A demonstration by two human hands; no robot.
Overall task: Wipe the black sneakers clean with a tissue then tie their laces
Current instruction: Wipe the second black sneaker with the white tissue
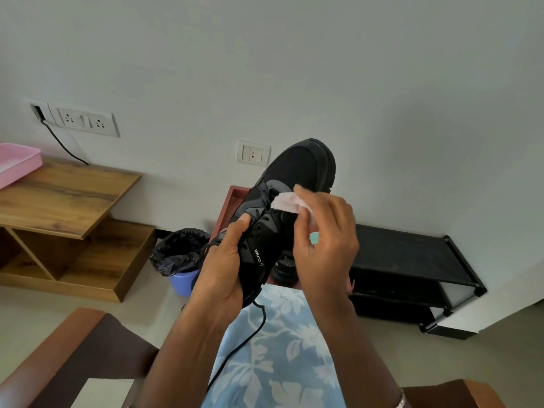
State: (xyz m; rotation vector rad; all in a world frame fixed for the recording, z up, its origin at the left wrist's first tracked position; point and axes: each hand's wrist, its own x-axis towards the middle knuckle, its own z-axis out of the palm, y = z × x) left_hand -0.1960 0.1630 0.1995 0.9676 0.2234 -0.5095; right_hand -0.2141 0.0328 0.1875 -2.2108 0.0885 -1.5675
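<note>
My left hand (220, 266) grips a black sneaker (297, 169) by its heel and tongue area, holding it up in front of me with the toe pointing away and up. My right hand (323, 240) pinches a crumpled white tissue (287, 201) and presses it on the sneaker's upper near the laces. A loose black lace (250, 337) hangs from the shoe down over my lap. Part of a second dark shoe (284, 267) shows below, between my hands.
A black shoe rack (412, 260) stands against the wall at right. A blue bin with a black liner (179, 254) sits on the floor, a wooden shelf unit (64, 201) with a pink tray (17, 163) at left. Brown chair arms flank my lap.
</note>
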